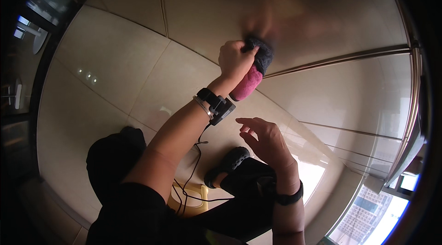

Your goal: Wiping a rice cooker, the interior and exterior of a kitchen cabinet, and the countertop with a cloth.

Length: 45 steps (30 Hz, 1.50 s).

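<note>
My left hand [236, 58] grips a folded cleaning cloth, its dark grey part [263, 58] against the glossy cabinet panel [328, 27]. A pink part [247, 84] of the same cloth hangs below the fingers. The panel mirrors the hand as a blurred patch. Lower down, my right hand [266, 138] hovers over the floor with nothing in it, fingers bent and apart. Around my left wrist are a black strap with a small dark device [222, 111] and a metal bangle. A black band [291, 195] circles my right wrist.
Black cables [195, 169] run from the wrist device down past a yellow plastic stool [198, 196] under me. My foot in a black clog [236, 158] rests on the tiled floor [103, 96]. More glossy cabinet fronts [345, 96] stand at right, a window [366, 214] beyond.
</note>
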Each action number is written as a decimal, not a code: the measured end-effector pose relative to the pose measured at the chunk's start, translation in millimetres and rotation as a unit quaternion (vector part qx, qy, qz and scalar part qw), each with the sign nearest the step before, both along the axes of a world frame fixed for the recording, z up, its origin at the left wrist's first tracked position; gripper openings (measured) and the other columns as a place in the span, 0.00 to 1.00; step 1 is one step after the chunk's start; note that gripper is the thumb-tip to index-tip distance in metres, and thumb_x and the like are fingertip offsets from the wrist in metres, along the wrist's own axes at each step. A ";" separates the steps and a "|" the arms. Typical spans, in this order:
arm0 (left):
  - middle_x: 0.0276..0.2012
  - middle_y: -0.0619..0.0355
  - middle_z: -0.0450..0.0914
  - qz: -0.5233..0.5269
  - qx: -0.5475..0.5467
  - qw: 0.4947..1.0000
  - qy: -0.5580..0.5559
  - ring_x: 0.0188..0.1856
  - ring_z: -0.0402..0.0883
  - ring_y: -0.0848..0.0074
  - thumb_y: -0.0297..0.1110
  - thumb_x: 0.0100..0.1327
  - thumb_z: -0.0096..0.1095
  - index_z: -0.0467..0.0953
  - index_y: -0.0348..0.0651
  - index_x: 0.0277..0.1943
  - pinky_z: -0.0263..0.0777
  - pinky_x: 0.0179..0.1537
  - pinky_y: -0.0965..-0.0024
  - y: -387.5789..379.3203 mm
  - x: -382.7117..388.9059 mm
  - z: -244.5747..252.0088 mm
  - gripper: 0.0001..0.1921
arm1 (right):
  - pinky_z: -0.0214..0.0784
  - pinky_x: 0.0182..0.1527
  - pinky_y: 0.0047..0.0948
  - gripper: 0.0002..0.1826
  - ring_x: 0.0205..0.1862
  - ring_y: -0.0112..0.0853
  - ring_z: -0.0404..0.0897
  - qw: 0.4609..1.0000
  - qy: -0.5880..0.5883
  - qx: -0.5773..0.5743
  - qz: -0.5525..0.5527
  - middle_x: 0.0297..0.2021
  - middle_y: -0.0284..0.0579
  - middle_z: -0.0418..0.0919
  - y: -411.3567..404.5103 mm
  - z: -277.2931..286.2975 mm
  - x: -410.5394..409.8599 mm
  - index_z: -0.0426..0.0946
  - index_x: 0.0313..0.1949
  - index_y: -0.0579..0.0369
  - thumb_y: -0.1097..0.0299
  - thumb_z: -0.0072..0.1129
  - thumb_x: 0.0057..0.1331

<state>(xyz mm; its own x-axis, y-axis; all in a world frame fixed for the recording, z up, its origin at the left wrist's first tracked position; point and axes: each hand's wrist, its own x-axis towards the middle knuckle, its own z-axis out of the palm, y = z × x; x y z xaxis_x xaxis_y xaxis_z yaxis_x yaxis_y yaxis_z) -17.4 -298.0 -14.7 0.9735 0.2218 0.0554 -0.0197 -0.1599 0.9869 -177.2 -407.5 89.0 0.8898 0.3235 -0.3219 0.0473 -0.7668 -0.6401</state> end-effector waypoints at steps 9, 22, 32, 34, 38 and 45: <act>0.24 0.46 0.83 0.017 0.066 0.997 0.038 0.26 0.83 0.56 0.40 0.54 0.71 0.82 0.34 0.28 0.75 0.31 0.60 -1.9 -10.9 -17.2 0.15 | 0.74 0.38 0.35 0.16 0.32 0.41 0.82 1.000 0.015 -0.003 -0.017 0.34 0.45 0.82 0.6 1.1 -4.0 0.79 0.51 0.53 0.74 0.59 0.61; 0.22 0.45 0.82 -0.003 0.037 0.998 0.051 0.23 0.82 0.65 0.37 0.55 0.70 0.82 0.31 0.29 0.72 0.30 0.64 3.2 -6.0 -13.7 0.14 | 0.75 0.38 0.34 0.16 0.32 0.40 0.82 1.000 0.014 -0.008 -0.009 0.34 0.46 0.82 -1.4 3.3 -2.3 0.79 0.51 0.53 0.74 0.58 0.61; 0.21 0.46 0.82 -0.005 -0.008 1.000 0.027 0.22 0.79 0.73 0.36 0.55 0.69 0.82 0.30 0.30 0.71 0.29 0.66 2.8 -2.4 -22.0 0.13 | 0.75 0.38 0.34 0.17 0.32 0.41 0.82 0.999 0.025 0.011 -0.019 0.34 0.46 0.82 -0.6 -0.4 -4.3 0.79 0.51 0.54 0.74 0.59 0.61; 0.24 0.46 0.84 0.016 0.029 0.998 0.061 0.25 0.84 0.65 0.37 0.55 0.69 0.83 0.32 0.31 0.74 0.32 0.64 5.7 -6.0 -32.4 0.13 | 0.75 0.37 0.33 0.16 0.32 0.40 0.82 1.000 0.006 0.003 -0.005 0.34 0.46 0.82 -1.9 -2.1 -3.8 0.79 0.50 0.54 0.74 0.59 0.61; 0.24 0.46 0.83 0.002 0.035 0.999 0.042 0.25 0.84 0.64 0.38 0.56 0.69 0.83 0.33 0.31 0.74 0.31 0.64 5.7 -7.9 -13.2 0.13 | 0.75 0.37 0.33 0.16 0.32 0.39 0.83 1.000 0.019 0.000 -0.012 0.34 0.46 0.82 -2.6 3.9 -4.7 0.79 0.50 0.54 0.74 0.59 0.61; 0.19 0.51 0.81 -0.006 -0.055 0.998 -0.028 0.23 0.77 0.80 0.34 0.57 0.67 0.82 0.29 0.29 0.71 0.28 0.69 -0.6 -3.5 -5.0 0.12 | 0.75 0.38 0.33 0.16 0.32 0.38 0.83 1.000 0.015 0.007 -0.011 0.34 0.46 0.82 -4.0 -2.2 -4.4 0.79 0.50 0.54 0.74 0.59 0.61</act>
<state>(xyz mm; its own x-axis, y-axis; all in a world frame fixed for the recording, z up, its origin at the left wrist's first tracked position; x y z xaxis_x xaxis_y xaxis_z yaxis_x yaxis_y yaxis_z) -21.0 -298.6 -19.7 0.9721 0.2179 0.0863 -0.0773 -0.0494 0.9958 -181.5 -411.5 86.8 0.8865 0.3089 -0.3446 0.0107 -0.7582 -0.6520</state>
